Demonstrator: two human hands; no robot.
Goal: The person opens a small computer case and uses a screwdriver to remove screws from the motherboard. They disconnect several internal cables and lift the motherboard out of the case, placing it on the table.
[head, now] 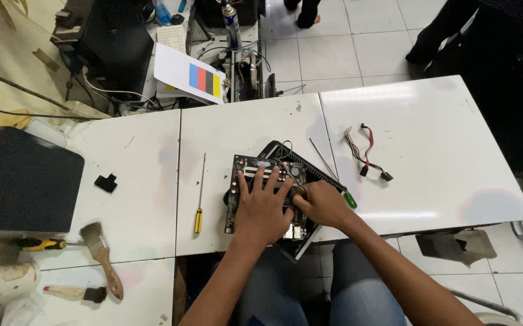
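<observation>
The circuit board [260,193] lies near the front edge of the white bench [394,121], resting partly on a black case [310,175] that sits askew beneath it. It looks stiff and light but fragile, studded with small parts, so its bare edges seem the safest places to take hold; pressing on the middle could bend it or harm the parts.

The left hand [264,208] lies flat on the board with its fingers [255,181] spread wide, holding nothing, only pressing down. The right hand [322,204] is just beside it, touching the board's right side; its fingers are curled in close, and I cannot tell whether they grip something small.

A green-handled screwdriver [331,172] lies slanted just beyond the right hand. To the left, well apart, lies a yellow-handled screwdriver [200,193]. A bundle of red and mixed cables [367,154] rests to the right. Further left are a small black piece [105,182] and a paintbrush [103,256].
</observation>
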